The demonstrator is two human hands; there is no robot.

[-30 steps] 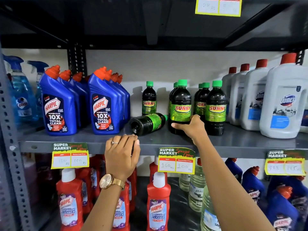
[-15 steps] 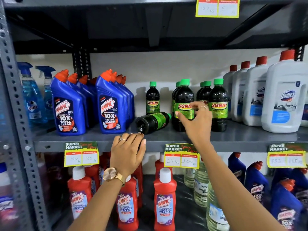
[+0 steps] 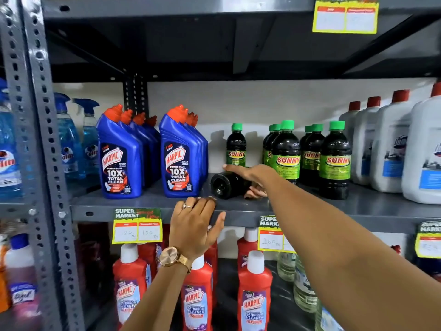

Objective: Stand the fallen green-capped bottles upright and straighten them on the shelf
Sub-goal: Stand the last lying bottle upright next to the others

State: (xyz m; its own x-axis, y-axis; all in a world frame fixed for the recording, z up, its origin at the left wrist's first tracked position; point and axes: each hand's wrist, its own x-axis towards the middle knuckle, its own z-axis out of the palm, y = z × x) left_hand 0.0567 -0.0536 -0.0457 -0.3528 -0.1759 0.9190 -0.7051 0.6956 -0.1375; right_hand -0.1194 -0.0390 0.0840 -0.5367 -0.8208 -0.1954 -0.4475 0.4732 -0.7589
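Right hand hides fallen bottle's cap end

Shop, cleaning-products aisle. Grey slotted-steel shelving carries goods in rows of identical units: blue Harpic bottles, green-capped Sunny bottles, white red-capped jugs, red Harpic cleaners below. Yellow "Super Market" price tags with handwritten prices hang on the shelf edges.

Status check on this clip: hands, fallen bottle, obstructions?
Right hand wrapped over fallen bottle, not lifted. Left hand on shelf edge. Bottle on its side, base outward. Upright Sunny bottles close on the right.
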